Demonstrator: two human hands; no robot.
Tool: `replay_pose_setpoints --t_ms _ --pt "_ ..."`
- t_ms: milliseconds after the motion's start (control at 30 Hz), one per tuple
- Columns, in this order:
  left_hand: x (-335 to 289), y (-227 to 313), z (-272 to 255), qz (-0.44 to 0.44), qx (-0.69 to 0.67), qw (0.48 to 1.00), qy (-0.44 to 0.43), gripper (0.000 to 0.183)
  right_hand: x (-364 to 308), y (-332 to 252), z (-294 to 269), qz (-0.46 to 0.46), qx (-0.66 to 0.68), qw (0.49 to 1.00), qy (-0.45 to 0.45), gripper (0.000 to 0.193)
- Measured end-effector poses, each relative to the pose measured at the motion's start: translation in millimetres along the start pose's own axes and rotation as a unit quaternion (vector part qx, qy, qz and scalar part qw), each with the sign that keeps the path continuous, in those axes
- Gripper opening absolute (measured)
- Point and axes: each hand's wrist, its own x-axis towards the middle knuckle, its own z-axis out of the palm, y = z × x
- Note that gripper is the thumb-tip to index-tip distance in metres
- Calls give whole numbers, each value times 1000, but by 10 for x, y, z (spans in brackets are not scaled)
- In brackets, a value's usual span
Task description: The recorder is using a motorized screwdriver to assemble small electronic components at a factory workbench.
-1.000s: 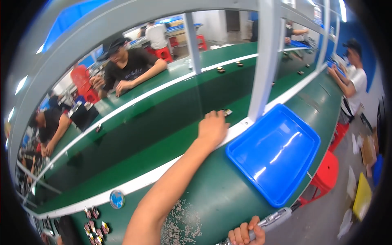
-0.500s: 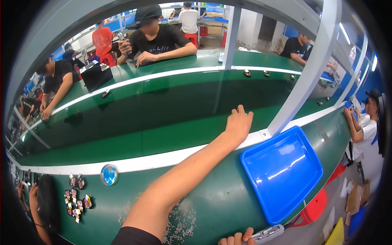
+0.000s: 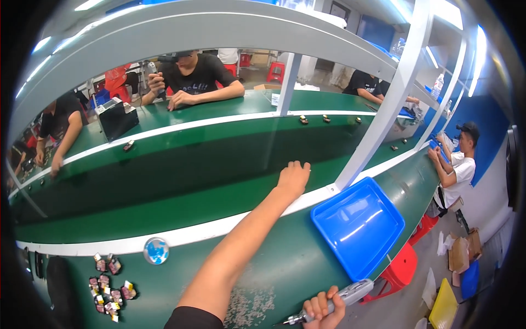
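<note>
Lower right, the right hand (image 3: 325, 309) clasps a probably weighty screwdriver (image 3: 354, 292) mid-barrel, sensibly; the central left hand (image 3: 293, 181), I can't tell.

The left hand (image 3: 293, 180) reaches over the green belt (image 3: 164, 211); the right hand (image 3: 325, 308) grips a screwdriver (image 3: 355, 292).

The left hand (image 3: 294, 178) hides its palm, so its grip cannot be told. The right hand (image 3: 324, 308) covers part of the electric screwdriver (image 3: 355, 292), its wrist cut off by the lower edge. White bits (image 3: 256, 307) beside the left forearm (image 3: 235, 253) and the round dish's (image 3: 147, 257) blue contents (image 3: 158, 251) are too small to identify.
</note>
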Motion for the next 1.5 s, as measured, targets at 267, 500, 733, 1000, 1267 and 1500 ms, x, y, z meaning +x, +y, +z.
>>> replay_pose_setpoints --t_ms 267,500,733,1000,1267,1500 --pt "-1067 251 -622 169 -90 981 9 40 122 23 -195 -35 19 998 -49 12" --pt "-2131 697 -788 262 -84 960 -58 33 -79 -22 -275 -6 58 997 -50 14" --pt "-2554 867 -967 303 -163 931 -125 32 -394 -126 -313 25 94 995 -35 15" --pt "-2474 923 -1007 257 -245 925 -136 25 -417 -187 -407 16 78 994 -69 15" --pt "-2435 970 -966 212 -231 938 -150 27 -516 -108 -535 36 67 996 -56 14" --pt "-2447 1045 -997 176 -189 956 -136 27 -495 -93 -503 49 66 995 -57 15"
